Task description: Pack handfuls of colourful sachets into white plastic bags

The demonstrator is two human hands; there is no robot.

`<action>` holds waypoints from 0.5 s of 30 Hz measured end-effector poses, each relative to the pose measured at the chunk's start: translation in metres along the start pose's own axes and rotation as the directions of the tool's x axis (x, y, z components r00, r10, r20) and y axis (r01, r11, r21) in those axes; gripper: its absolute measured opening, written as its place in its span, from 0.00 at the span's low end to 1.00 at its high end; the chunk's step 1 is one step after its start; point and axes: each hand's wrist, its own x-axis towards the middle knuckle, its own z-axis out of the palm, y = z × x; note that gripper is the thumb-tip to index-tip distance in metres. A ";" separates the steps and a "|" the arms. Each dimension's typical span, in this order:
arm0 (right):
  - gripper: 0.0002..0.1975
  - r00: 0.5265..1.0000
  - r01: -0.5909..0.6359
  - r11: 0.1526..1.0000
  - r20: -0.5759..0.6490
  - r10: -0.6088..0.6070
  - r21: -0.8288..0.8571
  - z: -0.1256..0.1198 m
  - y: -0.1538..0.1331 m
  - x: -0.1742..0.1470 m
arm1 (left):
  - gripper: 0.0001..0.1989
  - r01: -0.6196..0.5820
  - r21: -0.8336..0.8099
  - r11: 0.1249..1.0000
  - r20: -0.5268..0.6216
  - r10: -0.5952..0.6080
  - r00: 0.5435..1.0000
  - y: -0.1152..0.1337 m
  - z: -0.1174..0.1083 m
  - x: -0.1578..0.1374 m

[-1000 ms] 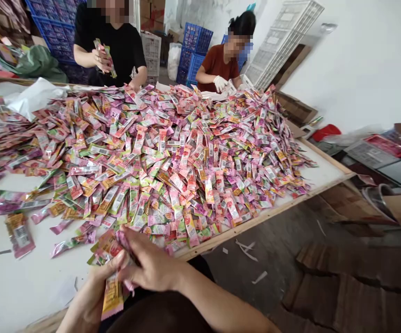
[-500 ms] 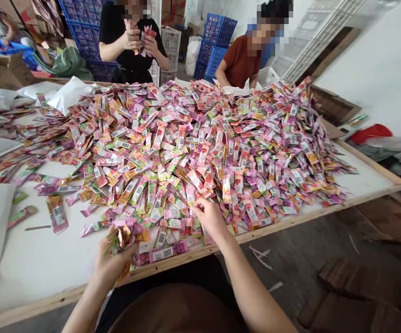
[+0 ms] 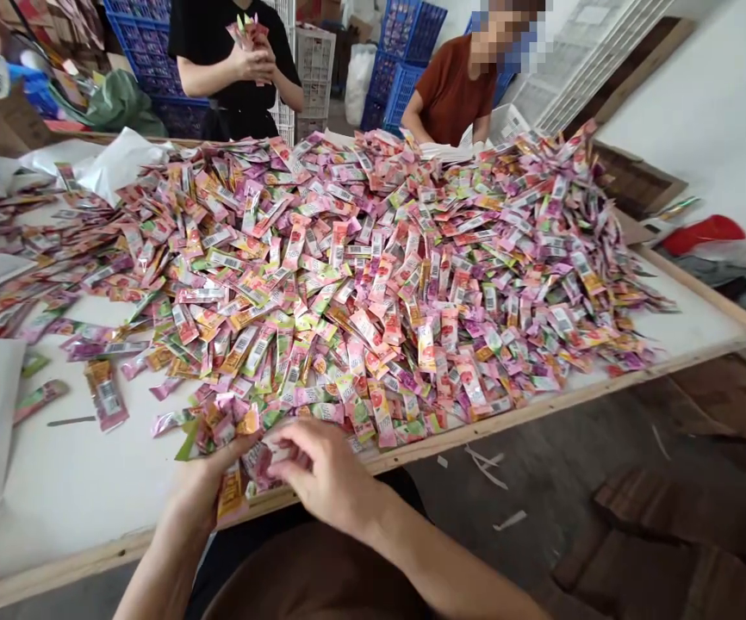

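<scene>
Sachets clamped in the left grip could, if loosely bunched, be spilled off the tabletop near edge, while the right grip cannot be told closed or apart.

"What moved?"
"The right grip: from over the sachet pile to beside the left grip, by the desk's front edge."
"Opposite?"
"The black-shirted co-worker's hands have come together."
</scene>
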 end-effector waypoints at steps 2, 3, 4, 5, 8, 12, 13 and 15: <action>0.29 1.000 0.025 0.999 -0.001 -0.025 0.022 0.017 -0.007 -0.001 | 0.29 0.062 -0.052 0.997 0.056 -0.060 0.997 -0.002 0.002 -0.001; 0.34 1.000 0.031 0.999 0.001 -0.031 0.021 0.021 -0.007 0.000 | 0.30 0.102 -0.060 0.993 0.082 -0.097 0.992 -0.003 0.001 -0.001; 0.37 0.999 0.037 0.999 0.022 -0.037 0.012 0.023 -0.006 0.000 | 0.30 0.143 -0.066 0.988 0.104 -0.136 0.985 -0.004 0.000 0.000; 0.38 0.998 0.041 0.999 0.057 -0.041 -0.004 0.023 -0.005 0.001 | 0.31 0.183 -0.063 0.981 0.129 -0.174 0.976 -0.005 -0.001 0.000; 0.41 0.986 0.036 0.997 0.166 -0.025 -0.064 0.013 -0.004 0.003 | 0.33 0.274 -0.040 0.961 0.204 -0.260 0.944 -0.008 -0.002 0.000; 0.38 0.973 0.028 0.997 0.229 -0.011 -0.071 0.003 -0.011 -0.001 | 0.34 0.221 -0.023 0.975 0.264 -0.208 0.942 -0.010 -0.004 -0.010; 0.37 0.972 0.037 0.996 0.236 -0.017 -0.077 0.003 -0.013 -0.003 | 0.32 0.190 -0.017 0.982 0.279 -0.178 0.944 -0.011 -0.006 -0.012; 0.33 0.968 0.057 0.992 0.251 -0.028 -0.112 0.006 -0.016 -0.008 | 0.31 0.140 -0.015 0.990 0.308 -0.129 0.943 -0.012 -0.011 -0.017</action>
